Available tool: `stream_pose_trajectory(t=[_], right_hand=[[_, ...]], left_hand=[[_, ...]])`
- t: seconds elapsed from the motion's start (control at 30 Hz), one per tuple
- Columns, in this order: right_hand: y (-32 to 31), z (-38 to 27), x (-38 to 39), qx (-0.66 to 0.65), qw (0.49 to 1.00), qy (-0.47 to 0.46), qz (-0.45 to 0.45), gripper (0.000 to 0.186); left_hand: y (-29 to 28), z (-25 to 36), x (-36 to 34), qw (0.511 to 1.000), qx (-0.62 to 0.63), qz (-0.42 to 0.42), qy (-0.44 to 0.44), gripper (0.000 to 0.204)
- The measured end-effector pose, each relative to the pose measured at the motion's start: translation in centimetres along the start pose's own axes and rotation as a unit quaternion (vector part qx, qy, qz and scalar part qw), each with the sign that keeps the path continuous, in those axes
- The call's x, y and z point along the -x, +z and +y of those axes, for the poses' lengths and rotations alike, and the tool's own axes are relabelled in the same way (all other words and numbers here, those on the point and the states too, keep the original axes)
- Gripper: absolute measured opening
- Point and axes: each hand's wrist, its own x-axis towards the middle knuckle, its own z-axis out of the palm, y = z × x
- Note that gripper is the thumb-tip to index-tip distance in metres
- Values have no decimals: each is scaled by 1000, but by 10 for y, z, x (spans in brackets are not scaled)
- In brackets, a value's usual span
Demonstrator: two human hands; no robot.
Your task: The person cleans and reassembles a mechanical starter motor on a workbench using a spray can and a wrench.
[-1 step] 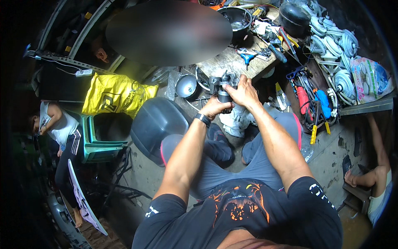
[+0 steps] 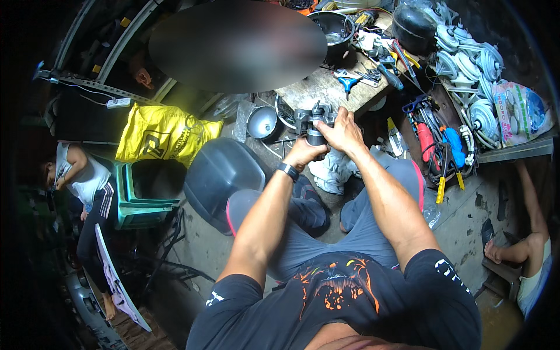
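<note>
Both hands grip a dark metal mechanical part (image 2: 315, 138) with a cylindrical body and a thin shaft on top; its exact kind cannot be made out. From below and the left, my left hand (image 2: 303, 153) wraps round its lower end. My right hand (image 2: 343, 133) closes on its right side, with the thumb across the cylinder. The part is held between my knees and the near edge of the wooden bench (image 2: 309, 84). Beneath it hangs or lies a whitish cloth (image 2: 330, 178). A silver bowl-shaped piece (image 2: 262, 122) lies just left of the part.
On the bench lie a blue-handled tool (image 2: 348, 83), pliers, a screwdriver and a black pot (image 2: 331, 32). At right stand a box of tools (image 2: 429, 143) and piled white round parts (image 2: 466, 61). A black plastic shell (image 2: 224, 181) and yellow sack (image 2: 166, 133) are left. Other people sit at both sides.
My left hand has turned or shifted very slightly at the lower end of the part. Everything else stays as it was.
</note>
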Motion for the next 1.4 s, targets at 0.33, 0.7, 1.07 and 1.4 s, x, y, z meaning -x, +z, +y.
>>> stream_pose_trajectory(t=[0.33,0.7,1.07,1.4], right_hand=[[-4,3,-10,5,1000,2,-10,95],[-2,-8,4,29,999,12,-28,99],[2,-4,5,34,999,16,-1,102],[-16,3,-32,-1,999,-2,-46,99]], left_hand=[[5,7,-3,1000,15,-6,21,32],[14,-6,-5,972,-189,119,78,61],[41,4,10,897,-296,299,134,67],[15,14,-11,992,122,7,11,33]])
